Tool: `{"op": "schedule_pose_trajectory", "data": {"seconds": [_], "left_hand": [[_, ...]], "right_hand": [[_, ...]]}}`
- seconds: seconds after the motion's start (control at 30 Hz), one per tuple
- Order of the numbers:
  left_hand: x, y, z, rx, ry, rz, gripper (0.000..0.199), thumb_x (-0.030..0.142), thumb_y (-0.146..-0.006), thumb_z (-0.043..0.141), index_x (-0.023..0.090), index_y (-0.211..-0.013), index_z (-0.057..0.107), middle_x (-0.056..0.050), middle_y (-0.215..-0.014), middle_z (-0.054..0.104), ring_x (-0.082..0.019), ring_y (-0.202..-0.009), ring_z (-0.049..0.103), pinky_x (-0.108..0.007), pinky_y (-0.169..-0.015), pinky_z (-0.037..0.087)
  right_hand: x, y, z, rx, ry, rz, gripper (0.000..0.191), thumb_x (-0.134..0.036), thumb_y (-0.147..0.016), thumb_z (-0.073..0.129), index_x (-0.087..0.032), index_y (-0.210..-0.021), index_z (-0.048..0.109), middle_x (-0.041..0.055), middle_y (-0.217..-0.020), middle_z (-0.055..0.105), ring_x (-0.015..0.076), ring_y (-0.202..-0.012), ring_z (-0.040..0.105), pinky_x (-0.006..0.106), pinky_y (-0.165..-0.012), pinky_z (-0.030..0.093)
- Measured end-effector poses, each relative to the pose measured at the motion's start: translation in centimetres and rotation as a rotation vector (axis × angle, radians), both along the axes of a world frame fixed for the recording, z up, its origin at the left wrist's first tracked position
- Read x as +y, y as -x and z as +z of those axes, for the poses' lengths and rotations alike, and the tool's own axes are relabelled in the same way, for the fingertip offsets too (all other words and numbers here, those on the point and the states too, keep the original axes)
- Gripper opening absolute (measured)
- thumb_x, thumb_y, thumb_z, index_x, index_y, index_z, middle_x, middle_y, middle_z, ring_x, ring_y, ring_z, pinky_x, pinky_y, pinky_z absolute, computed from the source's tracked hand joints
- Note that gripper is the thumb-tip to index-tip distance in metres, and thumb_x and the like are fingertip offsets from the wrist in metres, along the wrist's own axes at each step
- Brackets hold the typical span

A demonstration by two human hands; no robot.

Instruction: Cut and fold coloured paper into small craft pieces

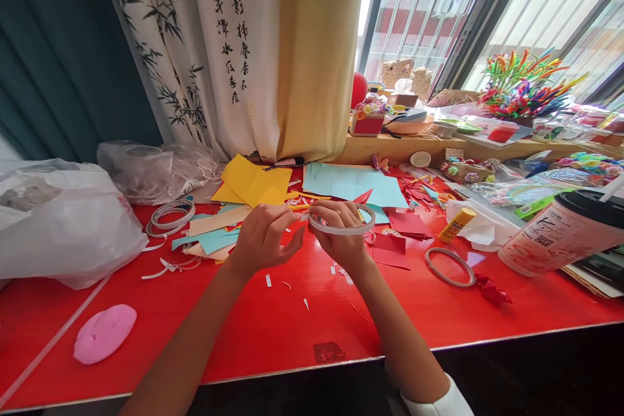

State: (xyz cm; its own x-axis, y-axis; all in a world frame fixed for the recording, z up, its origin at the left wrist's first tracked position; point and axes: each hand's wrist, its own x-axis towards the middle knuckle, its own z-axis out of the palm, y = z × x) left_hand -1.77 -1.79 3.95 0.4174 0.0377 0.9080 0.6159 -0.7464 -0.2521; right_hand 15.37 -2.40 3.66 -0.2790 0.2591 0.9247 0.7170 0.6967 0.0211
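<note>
We see a roll of white tape (342,231) held up over the red table (244,338), its near side crossing in front of the right hand (342,244). That hand's fingers are bent together and clamped on the roll. The left hand (267,234) is just beside it, the thumb a little apart from the forefinger, whose tip is next to a small pale strip (305,216) at the roll's edge — we cannot tell whether the strip is pinched.

Beyond the hands we find folded yellow paper (258,183) and, to its right, light blue sheets (351,179); red paper pieces (408,222) lie nearer, right of the held roll. White scraps (268,281) dot the tabletop in front of us.

Farther right we have a yellow glue stick (457,224), another tape ring (452,283) lying flat, and a tilted paper cup (560,234) with a black lid. To our left are more tape rolls (168,229), a white plastic bag (68,221) and a flat pink piece (106,333) — with a patterned curtain (234,120) hanging behind.
</note>
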Motion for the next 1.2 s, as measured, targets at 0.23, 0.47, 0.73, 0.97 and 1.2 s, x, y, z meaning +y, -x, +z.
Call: {"op": "schedule_pose_trajectory", "data": {"seconds": [0.23, 0.47, 0.73, 0.97, 1.2], "left_hand": [[-0.1, 0.1, 0.4, 0.063, -0.059, 0.064, 0.029, 0.013, -0.074, 0.056, 0.02, -0.101, 0.047, -0.005, -0.081, 0.059, -0.015, -0.072, 0.057, -0.028, -0.063, 0.045], [0.2, -0.1, 0.3, -0.067, 0.082, 0.061, 0.032, 0.013, -0.074, 0.054, 0.02, -0.103, 0.046, -0.006, -0.086, 0.058, -0.018, -0.081, 0.056, -0.03, -0.069, 0.048], [0.4, -0.4, 0.4, -0.058, 0.296, 0.021, 0.027, 0.016, -0.078, 0.051, 0.02, -0.104, 0.05, -0.007, -0.094, 0.056, -0.018, -0.091, 0.056, -0.032, -0.079, 0.048], [0.7, -0.7, 0.2, -0.084, 0.355, -0.02, 0.015, 0.015, -0.081, 0.049, 0.019, -0.094, 0.053, -0.004, -0.089, 0.061, -0.015, -0.089, 0.057, -0.029, -0.08, 0.048], [0.4, -1.1, 0.4, -0.132, 0.451, -0.053, 0.011, 0.016, -0.083, 0.046, 0.019, -0.091, 0.054, -0.003, -0.087, 0.061, -0.013, -0.085, 0.059, -0.026, -0.078, 0.049]], "right_hand": [[-0.1, -0.1, 0.0, -0.053, -0.034, 0.015, 0.01, -0.021, -0.085, 0.05, -0.022, -0.093, 0.056, 0.0037, -0.088, 0.067, 0.0165, -0.08, 0.06, 0.032, -0.071, 0.037], [0.2, -0.3, 0.1, -0.052, 0.076, 0.02, 0.019, -0.022, -0.087, 0.047, -0.021, -0.103, 0.057, 0.0042, -0.087, 0.066, 0.016, -0.077, 0.058, 0.031, -0.069, 0.035], [0.2, -0.1, 0.5, -0.075, 0.221, -0.024, 0.02, -0.027, -0.09, 0.042, -0.021, -0.098, 0.059, 0.0034, -0.079, 0.06, 0.0148, -0.076, 0.053, 0.029, -0.071, 0.034], [0.3, 0.1, 0.6, -0.047, 0.277, -0.046, 0.023, -0.028, -0.09, 0.042, -0.022, -0.106, 0.057, 0.0031, -0.081, 0.061, 0.0156, -0.084, 0.054, 0.029, -0.073, 0.034], [0.4, 0.1, 0.6, -0.033, 0.352, -0.03, 0.023, -0.028, -0.09, 0.042, -0.024, -0.106, 0.058, 0.0035, -0.089, 0.064, 0.016, -0.088, 0.055, 0.029, -0.073, 0.034]]}}
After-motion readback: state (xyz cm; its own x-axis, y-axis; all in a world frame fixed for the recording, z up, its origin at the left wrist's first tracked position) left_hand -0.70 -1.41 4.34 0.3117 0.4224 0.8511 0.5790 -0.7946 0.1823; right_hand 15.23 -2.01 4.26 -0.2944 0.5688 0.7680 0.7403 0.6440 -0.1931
